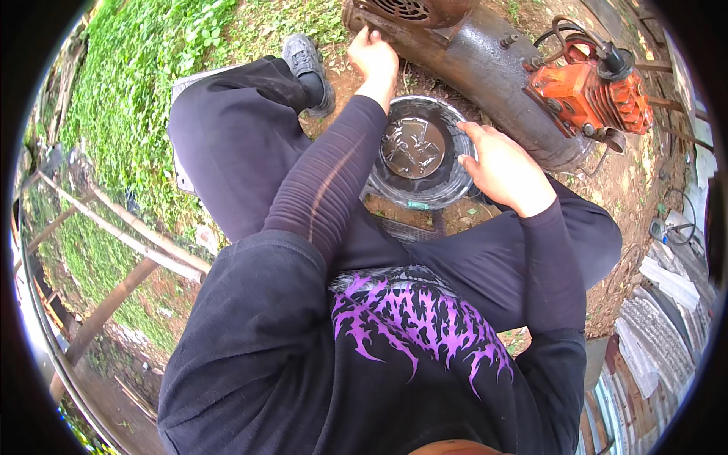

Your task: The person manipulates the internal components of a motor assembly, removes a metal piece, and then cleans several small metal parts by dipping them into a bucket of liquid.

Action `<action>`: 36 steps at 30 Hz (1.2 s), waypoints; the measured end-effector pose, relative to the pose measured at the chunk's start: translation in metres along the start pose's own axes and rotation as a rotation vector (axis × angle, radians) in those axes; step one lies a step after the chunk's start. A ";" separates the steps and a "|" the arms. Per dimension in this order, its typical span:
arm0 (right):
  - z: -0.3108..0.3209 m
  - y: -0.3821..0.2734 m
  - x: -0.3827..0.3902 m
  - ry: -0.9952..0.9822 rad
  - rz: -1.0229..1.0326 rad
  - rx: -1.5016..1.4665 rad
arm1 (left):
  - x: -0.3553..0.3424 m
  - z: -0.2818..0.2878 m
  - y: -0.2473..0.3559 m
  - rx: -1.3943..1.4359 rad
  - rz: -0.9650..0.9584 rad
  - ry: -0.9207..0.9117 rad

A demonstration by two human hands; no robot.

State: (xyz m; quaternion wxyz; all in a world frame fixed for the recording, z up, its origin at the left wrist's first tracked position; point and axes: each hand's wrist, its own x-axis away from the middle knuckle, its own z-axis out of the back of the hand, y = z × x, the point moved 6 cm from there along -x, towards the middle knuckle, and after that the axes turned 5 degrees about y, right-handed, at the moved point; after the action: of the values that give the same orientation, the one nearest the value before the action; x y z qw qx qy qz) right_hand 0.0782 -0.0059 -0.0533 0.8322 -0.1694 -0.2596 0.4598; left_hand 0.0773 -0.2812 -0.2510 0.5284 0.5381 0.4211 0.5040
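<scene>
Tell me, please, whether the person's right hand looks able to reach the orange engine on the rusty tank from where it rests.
Probably yes: the right hand rests on the rim of the round bowl, and nothing stands between it and the orange engine beyond.

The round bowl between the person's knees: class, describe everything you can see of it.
The bowl is round, shallow and dark, seemingly clear plastic, holding a dark, glossy liquid that mirrors the light. It sits upright on bare soil between the knees, beside a rusty tank. The right hand rests on its right rim; the left hand is apart, on the tank.
</scene>
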 end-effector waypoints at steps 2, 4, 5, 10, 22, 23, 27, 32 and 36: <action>0.001 -0.002 -0.001 -0.017 -0.006 0.008 | -0.004 -0.017 0.006 -0.011 -0.019 -0.130; 0.001 -0.002 0.001 -0.001 -0.011 0.022 | 0.017 -0.029 0.013 -0.157 -0.003 -0.200; 0.000 0.000 0.002 0.016 0.001 0.018 | 0.027 -0.026 0.018 -0.209 -0.103 -0.274; 0.000 0.004 -0.002 0.028 0.016 0.004 | 0.058 -0.008 0.033 -0.509 -0.323 -0.616; -0.005 0.000 -0.011 -0.038 -0.022 0.014 | -0.009 0.007 0.063 -0.280 -0.295 -0.012; -0.006 0.000 -0.012 -0.045 -0.025 0.012 | -0.004 -0.003 0.068 -0.246 -0.294 -0.028; -0.009 0.002 -0.010 -0.065 -0.059 0.008 | 0.037 -0.020 0.039 -0.270 -0.148 -0.109; -0.012 0.002 -0.013 -0.056 -0.028 0.015 | 0.072 -0.022 0.031 -0.258 -0.183 -0.257; -0.007 0.003 -0.011 -0.040 -0.019 0.024 | 0.032 0.001 0.033 -0.226 -0.134 0.150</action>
State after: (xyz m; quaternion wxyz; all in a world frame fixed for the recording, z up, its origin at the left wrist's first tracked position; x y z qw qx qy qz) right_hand 0.0752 -0.0139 -0.0642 0.8330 -0.1476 -0.2724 0.4583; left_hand 0.0798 -0.2526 -0.2153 0.5850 0.4068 0.4350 0.5505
